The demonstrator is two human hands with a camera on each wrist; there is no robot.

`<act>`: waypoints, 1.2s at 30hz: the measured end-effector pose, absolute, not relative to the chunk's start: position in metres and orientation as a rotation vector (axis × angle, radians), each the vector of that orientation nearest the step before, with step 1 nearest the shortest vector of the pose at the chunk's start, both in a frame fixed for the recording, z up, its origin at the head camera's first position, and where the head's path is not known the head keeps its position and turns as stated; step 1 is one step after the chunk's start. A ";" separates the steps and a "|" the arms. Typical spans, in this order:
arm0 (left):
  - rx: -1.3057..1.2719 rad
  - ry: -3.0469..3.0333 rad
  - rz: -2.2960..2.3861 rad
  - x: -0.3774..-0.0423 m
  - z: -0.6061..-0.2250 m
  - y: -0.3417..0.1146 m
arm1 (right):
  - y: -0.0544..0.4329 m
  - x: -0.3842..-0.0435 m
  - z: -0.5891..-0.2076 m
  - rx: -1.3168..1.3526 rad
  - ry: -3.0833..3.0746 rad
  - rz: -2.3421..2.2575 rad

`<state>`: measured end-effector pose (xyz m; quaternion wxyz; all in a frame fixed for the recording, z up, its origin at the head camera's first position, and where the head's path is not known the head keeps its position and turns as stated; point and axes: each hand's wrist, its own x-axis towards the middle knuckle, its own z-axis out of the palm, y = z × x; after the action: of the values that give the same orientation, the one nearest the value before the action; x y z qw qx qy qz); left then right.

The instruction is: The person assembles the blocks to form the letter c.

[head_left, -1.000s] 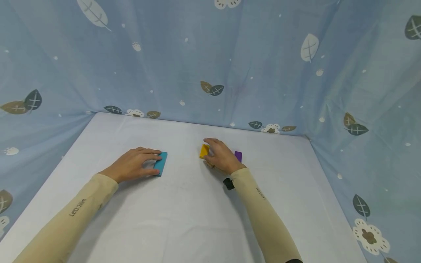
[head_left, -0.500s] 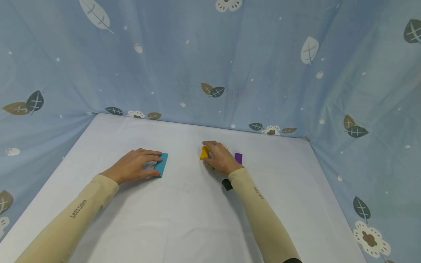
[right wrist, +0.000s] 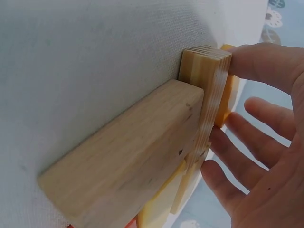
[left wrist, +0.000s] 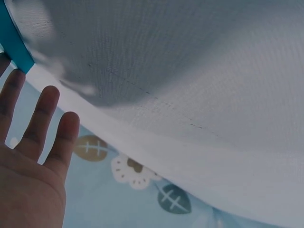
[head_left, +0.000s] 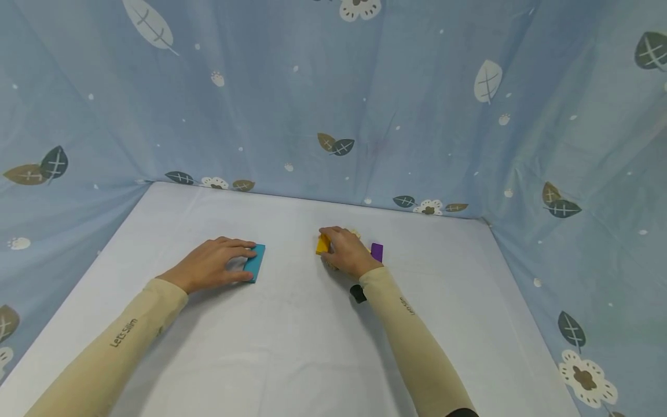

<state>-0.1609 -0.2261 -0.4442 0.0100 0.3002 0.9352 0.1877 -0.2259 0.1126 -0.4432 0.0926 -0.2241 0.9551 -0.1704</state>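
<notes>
In the head view, a flat turquoise block (head_left: 255,264) lies on the white cloth. My left hand (head_left: 217,263) holds it between thumb and fingertips at its two ends. The left wrist view shows one end of this block (left wrist: 15,43), with the outer fingers extended beside it. My right hand (head_left: 350,252) pinches a yellow block (head_left: 323,244) between thumb and fingers. From the right wrist, that yellow block (right wrist: 229,92) stands against a striped wooden block (right wrist: 206,76). A plain wooden block (right wrist: 128,147) meets the striped one; my right hand hides much of this cluster from above.
A purple block (head_left: 377,252) shows right of the right hand. Near the right sleeve lies a small black object (head_left: 358,293). A pale yellow piece (right wrist: 164,194) and a red edge (right wrist: 128,224) show beyond the wooden block. Blue patterned fabric (head_left: 292,104) hangs behind the table.
My right fingers have come down and closer together over the yellow block, and the right wrist has shifted slightly left. My left hand and the turquoise block stay in place.
</notes>
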 end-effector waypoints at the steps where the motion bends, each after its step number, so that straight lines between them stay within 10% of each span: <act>1: 0.937 2.921 0.581 -0.161 -0.444 -0.226 | 0.112 -0.226 -0.443 -0.666 2.838 -0.503; 36: 0.911 2.944 0.485 -0.159 -0.446 -0.219 | 0.053 -0.233 -0.438 -0.673 2.812 -0.656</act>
<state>-0.1585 -0.2188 -0.4460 0.0109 0.2920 0.9437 0.1553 -0.2332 0.0535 -0.4375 0.0883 -0.2260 0.9447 -0.2205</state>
